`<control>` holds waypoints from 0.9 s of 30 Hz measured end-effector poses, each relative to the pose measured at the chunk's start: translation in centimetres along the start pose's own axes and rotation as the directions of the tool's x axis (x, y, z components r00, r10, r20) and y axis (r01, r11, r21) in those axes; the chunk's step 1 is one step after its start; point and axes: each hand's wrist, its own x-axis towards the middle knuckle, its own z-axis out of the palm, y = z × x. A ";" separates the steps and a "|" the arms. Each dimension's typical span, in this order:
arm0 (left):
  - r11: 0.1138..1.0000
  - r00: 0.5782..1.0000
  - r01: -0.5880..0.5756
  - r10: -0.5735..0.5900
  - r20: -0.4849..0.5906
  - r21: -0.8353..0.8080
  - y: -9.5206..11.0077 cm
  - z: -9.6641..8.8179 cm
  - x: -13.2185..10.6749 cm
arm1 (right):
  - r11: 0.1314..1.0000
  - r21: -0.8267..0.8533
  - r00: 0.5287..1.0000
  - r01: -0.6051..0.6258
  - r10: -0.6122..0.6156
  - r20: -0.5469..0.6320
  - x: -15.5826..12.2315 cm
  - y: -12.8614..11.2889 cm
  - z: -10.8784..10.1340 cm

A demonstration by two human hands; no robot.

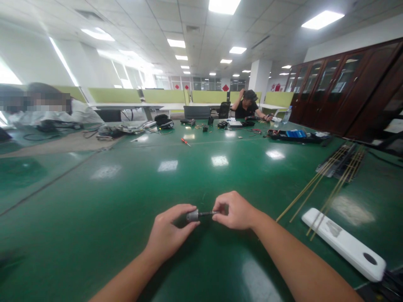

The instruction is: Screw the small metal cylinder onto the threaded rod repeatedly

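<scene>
Low over the green table, my left hand pinches the grey metal cup of what looks like a hole saw between thumb and fingers. A thin dark shank sticks out of the cup toward the right. My right hand is closed on the far end of that shank with thumb and index finger, so both hands hold the piece level between them. The fingertips hide part of the cup and the shank's tip.
To the right lie a white power strip and long thin rods. A red screwdriver lies farther off. A co-worker sits across the table among tools and a bottle; other people are at the left.
</scene>
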 end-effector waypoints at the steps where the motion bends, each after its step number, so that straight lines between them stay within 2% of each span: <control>1: 1.000 1.000 0.002 -0.002 -0.002 0.001 0.0 0.0 0.0 | 1.000 -0.001 1.000 -0.003 0.003 -0.001 0.0 0.0 0.0; 27: 1.000 1.000 0.017 -0.017 0.008 0.001 -0.2 -0.3 0.0 | 1.000 -0.022 1.000 -0.003 0.003 -0.002 0.0 0.0 -0.4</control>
